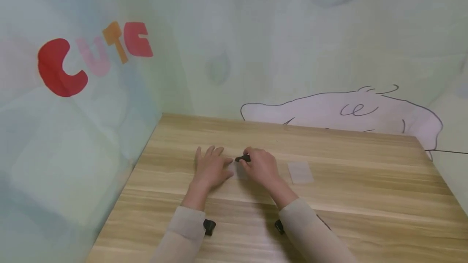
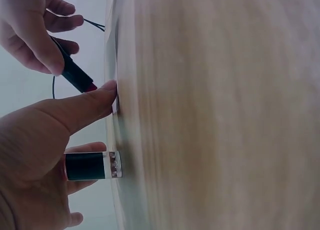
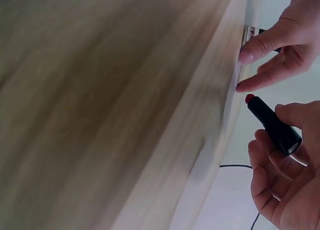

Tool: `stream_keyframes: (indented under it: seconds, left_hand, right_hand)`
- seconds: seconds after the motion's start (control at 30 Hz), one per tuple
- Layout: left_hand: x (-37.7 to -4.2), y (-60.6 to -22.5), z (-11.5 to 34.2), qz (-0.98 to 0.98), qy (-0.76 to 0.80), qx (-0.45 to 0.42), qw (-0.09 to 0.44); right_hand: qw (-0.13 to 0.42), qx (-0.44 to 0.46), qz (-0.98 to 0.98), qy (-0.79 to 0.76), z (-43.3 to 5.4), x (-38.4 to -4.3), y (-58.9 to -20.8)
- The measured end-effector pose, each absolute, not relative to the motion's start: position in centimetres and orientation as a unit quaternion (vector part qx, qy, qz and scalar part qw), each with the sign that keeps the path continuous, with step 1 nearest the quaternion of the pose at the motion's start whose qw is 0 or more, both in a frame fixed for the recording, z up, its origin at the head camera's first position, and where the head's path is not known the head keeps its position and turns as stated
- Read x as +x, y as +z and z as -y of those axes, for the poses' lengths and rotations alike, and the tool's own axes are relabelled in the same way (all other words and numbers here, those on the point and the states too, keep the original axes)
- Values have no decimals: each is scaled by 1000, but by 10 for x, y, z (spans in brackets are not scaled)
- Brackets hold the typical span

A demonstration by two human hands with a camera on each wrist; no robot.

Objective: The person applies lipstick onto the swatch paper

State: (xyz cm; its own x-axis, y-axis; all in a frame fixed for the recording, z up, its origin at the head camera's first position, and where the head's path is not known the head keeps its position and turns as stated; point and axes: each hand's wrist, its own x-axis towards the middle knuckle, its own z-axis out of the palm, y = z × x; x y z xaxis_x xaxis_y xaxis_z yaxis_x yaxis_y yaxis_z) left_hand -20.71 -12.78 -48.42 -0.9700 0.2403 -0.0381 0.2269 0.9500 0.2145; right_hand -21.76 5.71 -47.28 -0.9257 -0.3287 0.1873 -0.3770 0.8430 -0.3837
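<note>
My right hand [image 1: 261, 167] pinches a lipstick [image 3: 275, 126], a black tube with a short red tip slanting down toward a thin white square sheet [image 1: 241, 172]. The red tip is close over that sheet. Beside it, my left hand [image 1: 211, 168] is spread low over the table, its thumb and forefinger right at the sheet's edge. A dark cylinder with a silver patterned rim [image 2: 86, 166] stands on the table beneath the left palm, hidden from the head view. Part of the sheet is covered by the hands.
A second white square sheet [image 1: 300, 172] lies on the wooden table [image 1: 365, 182] to the right of my right hand. Behind the table rises a printed backdrop [image 1: 256, 52]. A black device [image 1: 209, 227] shows at the left wrist and another [image 1: 279, 226] at the right.
</note>
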Motion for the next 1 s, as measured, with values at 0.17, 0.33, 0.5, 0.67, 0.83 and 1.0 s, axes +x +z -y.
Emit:
stream_keyframes:
  seconds: [0.17, 0.33, 0.5, 0.67, 0.83, 1.0]
  left_hand:
    - [-209, -483, 125, -988, 94, 122, 33]
    - [-209, -482, 125, -988, 89, 125, 29]
    - [-210, -482, 124, -987, 96, 125, 34]
    - [-208, -480, 125, -985, 117, 121, 46]
    - [-207, -480, 126, -983, 131, 120, 49]
    - [-207, -482, 127, -983, 135, 115, 55]
  right_hand:
    - [65, 186, 961, 195, -56, -220, -477]
    - [57, 179, 963, 192, -56, -221, -479]
    - [45, 172, 964, 198, -55, -222, -479]
    - [40, 169, 964, 199, -55, -222, -479]
    - [32, 170, 965, 195, -54, -221, -478]
    - [24, 176, 965, 193, -53, -220, -478]
